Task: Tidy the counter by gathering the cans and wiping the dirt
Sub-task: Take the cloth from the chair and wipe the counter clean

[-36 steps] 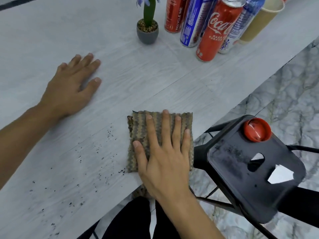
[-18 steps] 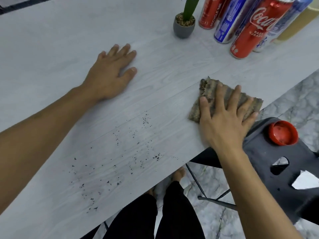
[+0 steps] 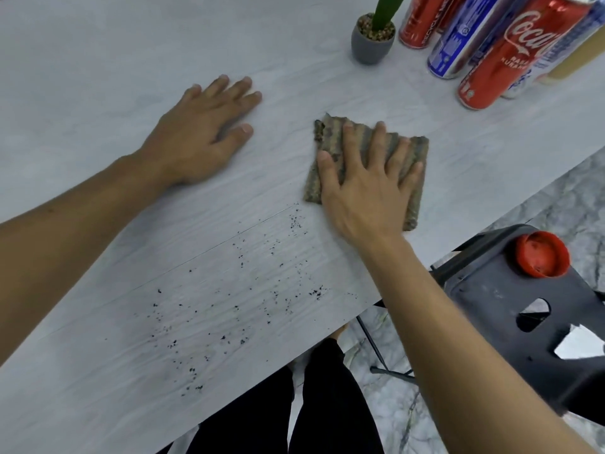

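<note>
While the left grip (image 3: 196,136) lies palm down on the pale bench (image 3: 98,60), fingers straight and holding nothing, dark specks of dirt (image 3: 229,309) dot the near edge between the two forearms. Just right of the specks, the right grip (image 3: 366,191) presses a folded cloth (image 3: 330,136) flat with straight, spread fingers — beyond it the cans (image 3: 510,57) stand grouped at the far right, beside a small potted plant (image 3: 371,47).

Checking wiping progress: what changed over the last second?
The right hand, pressing flat on the cloth, slid it from the near edge of the counter toward the cans, then back left beside the dirt specks. The left hand stayed flat on the counter; cans, plant pot, specks unmoved.
</note>
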### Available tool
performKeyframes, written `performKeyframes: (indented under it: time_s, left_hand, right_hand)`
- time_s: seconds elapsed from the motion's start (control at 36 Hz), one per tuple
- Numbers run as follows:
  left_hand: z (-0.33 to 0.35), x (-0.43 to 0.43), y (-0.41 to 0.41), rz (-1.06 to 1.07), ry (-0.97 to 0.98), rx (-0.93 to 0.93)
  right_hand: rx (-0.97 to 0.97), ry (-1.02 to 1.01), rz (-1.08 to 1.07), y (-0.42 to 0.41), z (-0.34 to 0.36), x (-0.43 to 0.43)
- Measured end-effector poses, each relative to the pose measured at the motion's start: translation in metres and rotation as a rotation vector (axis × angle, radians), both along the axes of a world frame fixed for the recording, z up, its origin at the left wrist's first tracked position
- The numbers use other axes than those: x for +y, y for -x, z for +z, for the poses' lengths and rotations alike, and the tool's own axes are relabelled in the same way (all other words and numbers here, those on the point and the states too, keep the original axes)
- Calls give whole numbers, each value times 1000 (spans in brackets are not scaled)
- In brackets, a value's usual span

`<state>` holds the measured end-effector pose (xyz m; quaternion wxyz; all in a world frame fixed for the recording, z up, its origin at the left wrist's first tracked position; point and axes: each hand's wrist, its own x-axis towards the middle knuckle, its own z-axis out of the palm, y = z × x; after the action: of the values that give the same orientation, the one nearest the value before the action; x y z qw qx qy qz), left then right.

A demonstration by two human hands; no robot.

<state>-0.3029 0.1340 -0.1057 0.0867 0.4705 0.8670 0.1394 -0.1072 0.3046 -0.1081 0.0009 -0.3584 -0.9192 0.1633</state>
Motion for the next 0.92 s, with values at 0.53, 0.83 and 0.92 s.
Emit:
performKeyframes:
  time_s: [0.53,0.83,0.92]
  left_hand:
    - [-2,-2,1,-23,5,18]
    - [-4,-2,2,-16,-8,5]
    - [-4,-3,2,-14,-14,1]
  right_hand:
    - [65,-71,237,-49,-5,-92]
    - [22,-81,123,-107,-4,-96]
    - [-6,-71,48,-116,-3,-93]
